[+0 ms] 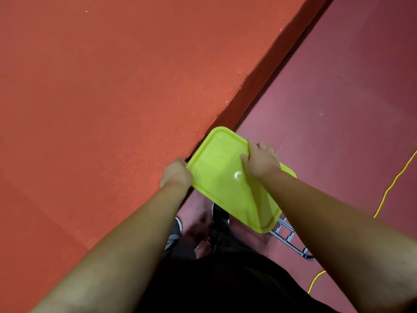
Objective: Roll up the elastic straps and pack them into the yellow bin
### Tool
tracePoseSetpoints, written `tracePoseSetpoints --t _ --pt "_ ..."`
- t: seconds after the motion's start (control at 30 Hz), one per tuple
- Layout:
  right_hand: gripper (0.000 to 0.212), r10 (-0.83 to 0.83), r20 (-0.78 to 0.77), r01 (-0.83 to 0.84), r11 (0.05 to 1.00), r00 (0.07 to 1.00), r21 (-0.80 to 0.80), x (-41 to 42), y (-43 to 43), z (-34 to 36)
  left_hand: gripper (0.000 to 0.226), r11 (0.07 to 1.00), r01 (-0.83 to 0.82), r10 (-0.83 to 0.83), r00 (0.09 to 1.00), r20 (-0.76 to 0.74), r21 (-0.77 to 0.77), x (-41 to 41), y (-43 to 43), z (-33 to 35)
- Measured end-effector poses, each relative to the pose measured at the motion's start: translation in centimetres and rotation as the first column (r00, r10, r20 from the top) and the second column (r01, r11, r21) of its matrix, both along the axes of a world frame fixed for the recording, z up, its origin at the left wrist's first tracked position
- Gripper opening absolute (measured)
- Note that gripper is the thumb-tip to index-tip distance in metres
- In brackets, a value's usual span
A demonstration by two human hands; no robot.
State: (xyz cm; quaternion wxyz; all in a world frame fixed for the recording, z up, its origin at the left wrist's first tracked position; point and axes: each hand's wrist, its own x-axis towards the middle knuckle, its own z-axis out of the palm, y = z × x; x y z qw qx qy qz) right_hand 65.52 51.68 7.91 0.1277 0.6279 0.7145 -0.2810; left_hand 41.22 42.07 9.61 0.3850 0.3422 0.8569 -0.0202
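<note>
A yellow bin, smooth plastic, shows a flat rounded-rectangle face, its long axis running far-left to near-right. It is above the maroon floor beside a rough red bench. The left hand and right hand curl their fingers round opposite edges.

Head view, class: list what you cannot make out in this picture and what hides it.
All head view:
- Elastic straps: none seen; the yellow bin shows only one flat face, its other side hidden.
- Left hand: its fingers mostly tucked behind the bin's edge.
- Metal frame: mostly covered by the bin and right forearm.
- Yellow cable: cut off by the right edge.
- Shoes: blurred.
</note>
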Motion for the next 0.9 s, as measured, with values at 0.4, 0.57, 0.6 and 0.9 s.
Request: tracePoseSetpoints --t 0.4,0.57,0.6,0.9 --pt "0.051 -0.266 -0.034 0.264 0.964 0.963 -0.039 6.2 -0.8 -1.9 0.135 0.407 0.913 -0.895 0.395 -0.209 -0.017 9.2 2.8 0.0" --pt "0.057 -0.567 -0.098 0.55 0.82 0.818 -0.16 11.8 -3.7 -1.8 0.148 0.104 0.994 -0.977 0.111 -0.184 0.044 14.7 1.9 -2.0" --pt "0.054 -0.628 -0.136 0.598 0.774 0.766 -0.206 12.7 -4.2 -1.9 0.152 0.112 0.993 -0.979 0.115 -0.17 0.03 15.5 1.6 -2.0" --pt "0.019 -0.886 -0.353 0.783 0.441 0.301 -0.439 13.5 -6.3 -1.6 0.162 0.137 0.987 -0.966 0.113 -0.231 -0.09 18.1 0.6 -2.2"
